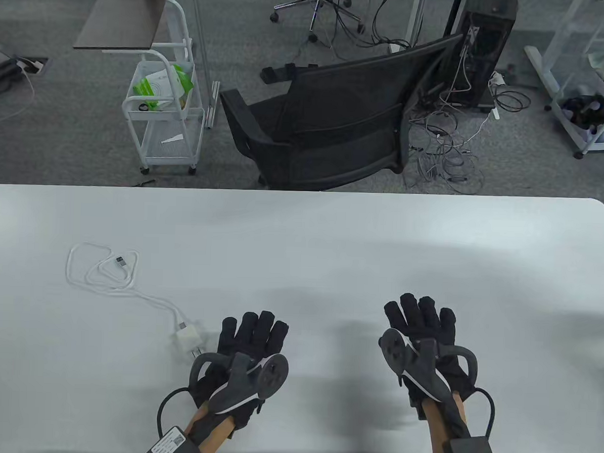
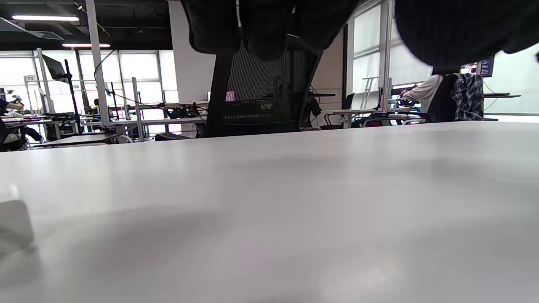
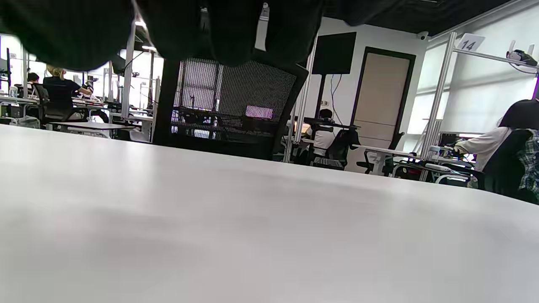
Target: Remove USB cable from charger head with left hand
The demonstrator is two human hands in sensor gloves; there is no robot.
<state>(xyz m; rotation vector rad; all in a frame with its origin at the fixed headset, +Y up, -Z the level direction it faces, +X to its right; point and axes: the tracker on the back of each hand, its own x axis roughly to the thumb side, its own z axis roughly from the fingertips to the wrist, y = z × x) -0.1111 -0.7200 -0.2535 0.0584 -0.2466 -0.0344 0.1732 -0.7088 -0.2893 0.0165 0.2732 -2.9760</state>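
Task not begun. Left hand (image 1: 248, 356) flat on table (image 1: 331, 247), fingers spread, holding nothing; right hand (image 1: 424, 347) same. Charger head (image 1: 189, 339) near front edge, just beside left hand, USB cable (image 1: 107, 274) plugged in. Next: pinch plug, pull out.

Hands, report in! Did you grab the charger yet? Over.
Left hand open, flat on table. Right hand open, idle. USB cable plugged into charger head, untouched. Nothing blocking.
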